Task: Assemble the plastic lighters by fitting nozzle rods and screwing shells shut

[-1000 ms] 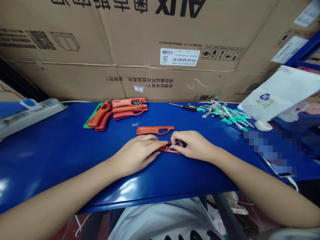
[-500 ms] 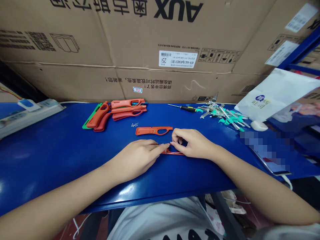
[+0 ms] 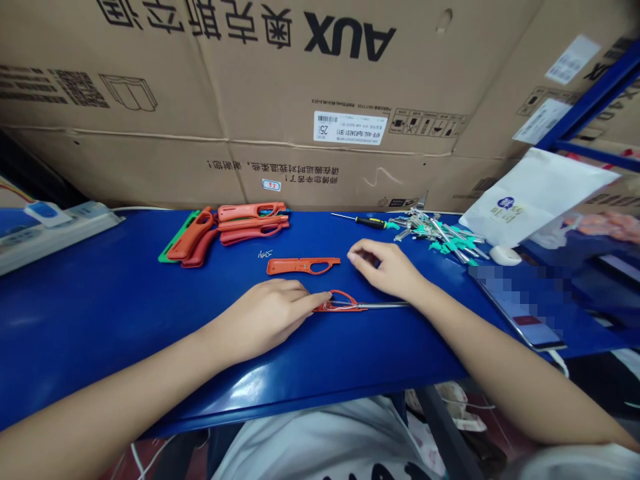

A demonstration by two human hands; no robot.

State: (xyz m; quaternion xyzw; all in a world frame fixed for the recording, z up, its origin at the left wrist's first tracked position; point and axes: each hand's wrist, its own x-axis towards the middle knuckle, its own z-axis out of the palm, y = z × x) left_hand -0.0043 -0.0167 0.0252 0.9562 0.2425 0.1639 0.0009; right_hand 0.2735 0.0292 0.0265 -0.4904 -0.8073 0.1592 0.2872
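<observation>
My left hand (image 3: 270, 313) lies over an orange lighter casing half (image 3: 345, 307) on the table, its fingers closed on the handle end. White wire runs inside this casing, and a thin metal tube (image 3: 387, 305) sticks out of it to the right. The handle part is hidden beneath my fingers. Just above and right of the casing, apart from it, is my right hand (image 3: 387, 267), its fingers curled and the tips together; anything in them is too small to make out. Beyond both hands lies another orange casing half (image 3: 303, 267), with its hollow inside facing up.
At the back left are several red and orange lighter casings (image 3: 253, 223), with a green one (image 3: 175, 240). A screwdriver (image 3: 367, 222) lies near metal tubes with green parts (image 3: 445, 233). A phone (image 3: 520, 307) lies right, a power strip (image 3: 60, 233) left. A large carton (image 3: 270, 127) stands behind.
My right hand has lifted away from the orange casing, up and slightly right, uncovering the trigger loop and metal tube. My left hand has stayed on the casing. The view has shifted slightly.
</observation>
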